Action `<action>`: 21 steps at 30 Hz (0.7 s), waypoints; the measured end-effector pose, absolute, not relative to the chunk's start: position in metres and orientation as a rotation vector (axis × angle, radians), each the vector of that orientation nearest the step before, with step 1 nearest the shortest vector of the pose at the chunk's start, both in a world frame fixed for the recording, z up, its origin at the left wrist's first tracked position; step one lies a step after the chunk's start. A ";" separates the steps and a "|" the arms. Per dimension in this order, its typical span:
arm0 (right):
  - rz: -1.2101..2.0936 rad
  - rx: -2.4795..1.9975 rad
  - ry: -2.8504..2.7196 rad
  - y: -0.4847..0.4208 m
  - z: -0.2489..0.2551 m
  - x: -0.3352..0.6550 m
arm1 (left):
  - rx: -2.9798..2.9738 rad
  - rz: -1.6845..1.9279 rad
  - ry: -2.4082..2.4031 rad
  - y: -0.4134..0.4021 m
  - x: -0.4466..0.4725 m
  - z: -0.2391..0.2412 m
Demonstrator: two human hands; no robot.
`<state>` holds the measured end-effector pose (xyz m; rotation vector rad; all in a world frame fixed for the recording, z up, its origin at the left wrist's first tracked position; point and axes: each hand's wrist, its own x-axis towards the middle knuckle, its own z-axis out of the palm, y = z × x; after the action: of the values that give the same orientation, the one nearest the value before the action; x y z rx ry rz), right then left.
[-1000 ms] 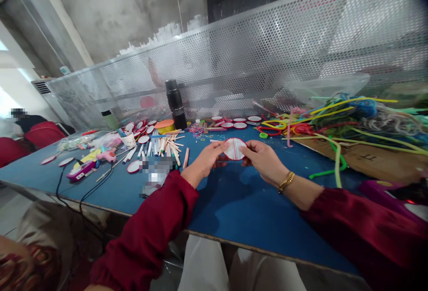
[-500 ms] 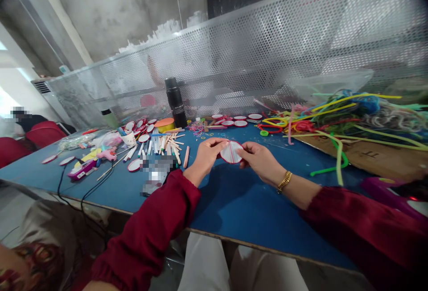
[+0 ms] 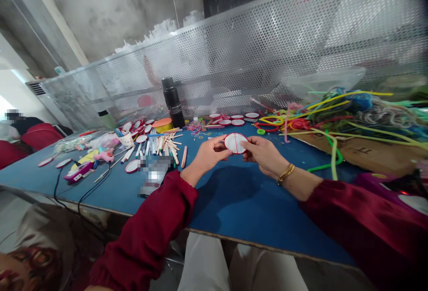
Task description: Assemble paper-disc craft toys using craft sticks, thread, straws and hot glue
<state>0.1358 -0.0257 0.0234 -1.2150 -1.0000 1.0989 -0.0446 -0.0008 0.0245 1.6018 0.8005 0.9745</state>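
Note:
Above the blue table, a round white disc point(image 3: 235, 143) with a red rim and a red line across its middle is held between both hands. My left hand point(image 3: 210, 153) pinches its left edge, thumb below. My right hand point(image 3: 262, 153), with a gold bracelet point(image 3: 286, 174) at the wrist, grips the right edge, its thumb on the disc's face. Several similar red-rimmed discs point(image 3: 237, 122) lie behind my hands, and another disc point(image 3: 133, 166) rests to the left. A pinkish stick point(image 3: 184, 156) lies just left of my left hand.
Loose markers and wooden sticks point(image 3: 167, 144) spread left of centre, near a black bottle point(image 3: 173, 102). A purple glue gun point(image 3: 79, 172) with a cord lies at left. Yarn and pipe cleaners point(image 3: 354, 112) pile on cardboard point(image 3: 354, 149) at right. A perforated metal screen point(image 3: 234, 54) stands behind.
The disc has risen slightly and tilted, so it looks flatter. My left thumb now shows below its edge, and the view has shifted a little.

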 end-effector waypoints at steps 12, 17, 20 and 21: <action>1.085 -1.238 -0.977 -0.027 0.023 0.132 | 1.638 1.012 0.766 0.007 -0.043 0.016; 1.080 -1.234 -0.972 -0.026 0.021 0.132 | 1.656 1.027 0.765 0.012 -0.042 0.010; 1.087 -1.243 -0.976 -0.027 0.022 0.132 | 1.653 1.021 0.758 0.013 -0.042 0.009; 1.088 -1.246 -0.978 -0.027 0.023 0.132 | 1.652 1.016 0.752 0.013 -0.042 0.009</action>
<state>0.1317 -0.0274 0.0226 -1.2456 -0.9777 1.0881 -0.0424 0.0133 0.0094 1.6521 0.7515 1.0157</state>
